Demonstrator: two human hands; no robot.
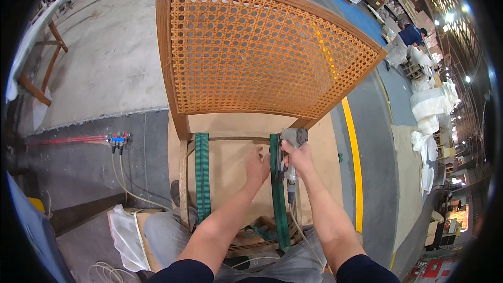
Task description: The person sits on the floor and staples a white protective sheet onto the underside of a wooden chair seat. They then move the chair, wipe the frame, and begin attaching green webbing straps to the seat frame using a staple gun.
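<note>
My right hand (pixel 298 158) is wrapped round the grip of an air staple gun (pixel 294 137), whose body rests at the chair's rear seat rail by the top of the right green webbing strap (pixel 282 215). Beside that strap, on its left, my left hand (pixel 255 167) has bent fingers with a gap to the thumb; nothing shows between them. A second green strap (pixel 202 178) runs front to back on the left of the seat frame. The wooden chair (pixel 163 47) stands upright, its woven cane back (pixel 251 55) facing me. The gun's nose is hidden.
Brown cardboard (pixel 325 178) lies under the chair. An air hose (pixel 298 220) trails down from the gun. At left are a blue valve fitting (pixel 118 139) with hoses and an open box (pixel 149 236). Another person (pixel 408 36) bends over wrapped goods at far right.
</note>
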